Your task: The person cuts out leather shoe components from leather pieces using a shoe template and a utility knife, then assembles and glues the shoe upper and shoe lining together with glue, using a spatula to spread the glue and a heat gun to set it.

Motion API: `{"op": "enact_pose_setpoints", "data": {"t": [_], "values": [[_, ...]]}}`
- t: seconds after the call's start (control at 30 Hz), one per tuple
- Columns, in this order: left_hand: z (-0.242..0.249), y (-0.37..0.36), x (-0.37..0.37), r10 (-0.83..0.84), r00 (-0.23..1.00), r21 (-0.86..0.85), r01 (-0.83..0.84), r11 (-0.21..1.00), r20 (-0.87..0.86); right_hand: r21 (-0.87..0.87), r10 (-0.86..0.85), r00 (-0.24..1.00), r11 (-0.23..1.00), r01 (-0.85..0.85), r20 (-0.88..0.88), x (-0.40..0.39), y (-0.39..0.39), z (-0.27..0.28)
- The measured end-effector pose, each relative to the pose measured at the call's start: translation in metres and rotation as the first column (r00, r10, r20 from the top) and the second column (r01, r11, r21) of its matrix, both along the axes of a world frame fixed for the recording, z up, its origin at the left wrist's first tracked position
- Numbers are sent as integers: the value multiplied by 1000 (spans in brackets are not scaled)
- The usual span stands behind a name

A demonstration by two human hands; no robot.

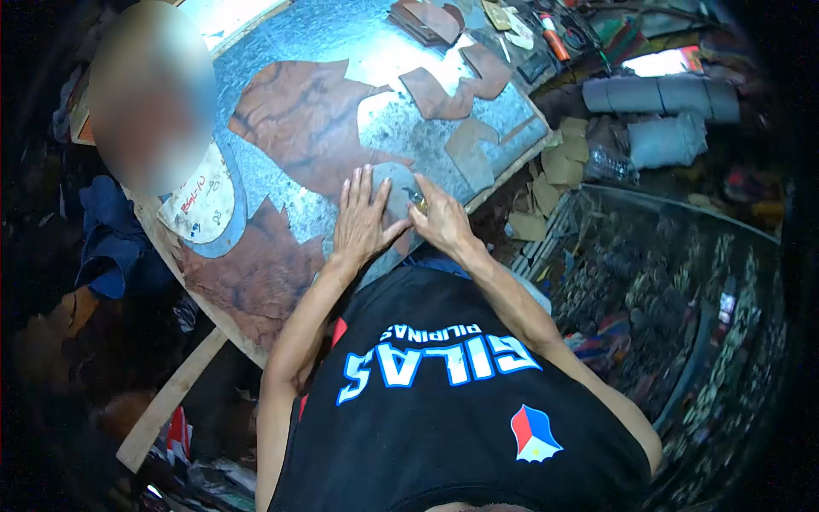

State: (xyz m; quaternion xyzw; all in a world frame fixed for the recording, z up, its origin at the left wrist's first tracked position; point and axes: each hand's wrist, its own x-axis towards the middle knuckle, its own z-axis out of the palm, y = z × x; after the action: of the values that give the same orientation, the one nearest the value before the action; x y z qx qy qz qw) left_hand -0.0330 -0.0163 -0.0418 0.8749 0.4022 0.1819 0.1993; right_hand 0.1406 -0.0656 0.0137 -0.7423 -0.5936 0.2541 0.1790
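My left hand [363,218] lies with its fingers stretched out, pressing on a grey rounded pattern piece [394,189]. Under that piece is a large brown leather hide [299,119] with jagged cut edges. My right hand [444,222] is closed at the right edge of the pattern piece, its fingers wrapped round a small knife-like tool [418,201] with a yellowish metal part. Most of the tool is hidden by the fingers, and its tip cannot be made out.
Cut leather pieces [439,92] lie across the metal-topped table [401,128]. At left is a marked white pattern [198,205], beside a second dark brown hide [256,273]. Stacked leather [426,21] and an orange-handled tool [554,41] are at the back. Cardboard scraps [563,158] sit off the right edge.
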Motion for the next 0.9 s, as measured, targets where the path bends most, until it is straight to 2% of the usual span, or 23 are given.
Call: {"op": "enact_pose_setpoints", "data": {"t": [0.07, 0.1, 0.17, 0.2, 0.23, 0.3, 0.37, 0.43, 0.5, 0.53, 0.57, 0.63, 0.7, 0.77, 0.8, 0.83, 0.87, 0.9], "values": [[8, 2, 5, 23, 999, -20, -24, 1000, -36, -16, 23, 998, 1000, -24, -55, 19, 17, 5], [12, 2, 7, 24, 998, -50, -27, 998, -65, -156, -54, 962, 988, 12, -268, 28, 27, 7], [19, 2, 12, 16, 996, -68, -22, 997, -90, -447, -282, 753, 894, -18, -595, 43, 41, 9], [25, 1, 15, 8, 994, -97, -18, 995, -106, -432, -311, 676, 902, -11, -668, 44, 45, 8], [29, 1, 17, 6, 993, -126, -21, 992, -121, -432, -301, 675, 901, -29, -673, 49, 52, 6], [33, -2, 22, 28, 989, -168, -53, 984, -148, -483, -243, 653, 849, -214, -717, 56, 60, -2], [38, -12, 25, 68, 992, -229, -91, 969, -103, -492, -254, 574, 815, -307, -778, 58, 69, -15], [42, -21, 29, 110, 994, -207, -109, 972, -8, -476, -256, 540, 819, -319, -802, 59, 76, -13], [41, -34, 35, 200, 979, -195, -202, 960, -34, -443, -265, 430, 806, -392, -863, 58, 86, -5], [43, -44, 38, 241, 968, -207, -249, 946, -65, -473, -267, 466, 779, -412, -844, 59, 87, -10], [46, -50, 41, 268, 963, -184, -268, 946, -26, -496, -259, 504, 759, -421, -824, 61, 89, -12], [47, -59, 42, 310, 951, -158, -304, 940, 16, -514, -278, 486, 723, -461, -828, 65, 93, -6], [49, -62, 44, 422, 902, -106, -413, 905, 89, -514, -314, 458, 749, -419, -832, 71, 99, -1], [60, -62, 39, 468, 871, -37, -468, 883, 151, -501, -281, 483, 757, -420, -830, 85, 102, -7], [88, -57, 37, 668, 737, -406, -581, 705, 105, -456, -191, 531, 781, -428, -825, 90, 103, -6], [102, -55, 36, 808, 588, -704, -583, 405, -23, -409, -101, 574, 801, -437, -812, 96, 105, -6], [96, -60, 34, 812, 584, -702, -587, 403, -23, -374, 33, 699, 827, -421, -715, 101, 106, -7], [90, -63, 34, 873, 445, -727, -530, 437, 200, -370, 37, 697, 827, -424, -716, 101, 106, -3]]}}
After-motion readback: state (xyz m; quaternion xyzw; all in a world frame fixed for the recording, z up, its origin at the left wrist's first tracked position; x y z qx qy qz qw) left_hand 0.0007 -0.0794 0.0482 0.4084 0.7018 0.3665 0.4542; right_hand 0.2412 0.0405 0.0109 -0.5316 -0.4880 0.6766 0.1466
